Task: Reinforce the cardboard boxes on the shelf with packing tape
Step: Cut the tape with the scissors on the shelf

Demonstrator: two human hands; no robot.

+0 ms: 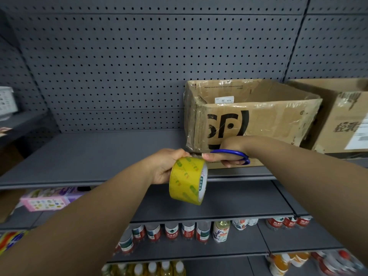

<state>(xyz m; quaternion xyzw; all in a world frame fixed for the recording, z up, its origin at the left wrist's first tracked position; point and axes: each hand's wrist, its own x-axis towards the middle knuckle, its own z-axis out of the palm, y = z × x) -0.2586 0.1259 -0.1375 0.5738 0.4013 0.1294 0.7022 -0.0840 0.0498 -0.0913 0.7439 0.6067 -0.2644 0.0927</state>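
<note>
We see the left hand (pixel 164 167) gripping a yellow roll of packing tape (pixel 188 181), held just in front of the grey shelf (pixel 89 156). The right hand (pixel 223 157) has its fingers curled through the blue handles of a pair of scissors (pixel 246 159), its thumb reaching toward the roll. Just behind both hands we find an open cardboard box (pixel 258 120) standing on that shelf, with a second box (pixel 342 116) beside it on the right.

Shelf (pixel 89 156) carries open box (pixel 258 120) right of centre; second box (pixel 342 116) just beside it on the right; tape roll (pixel 188 181) and scissors (pixel 246 159) before open box's lower left corner; bottles (pixel 179 232) two shelves below
</note>
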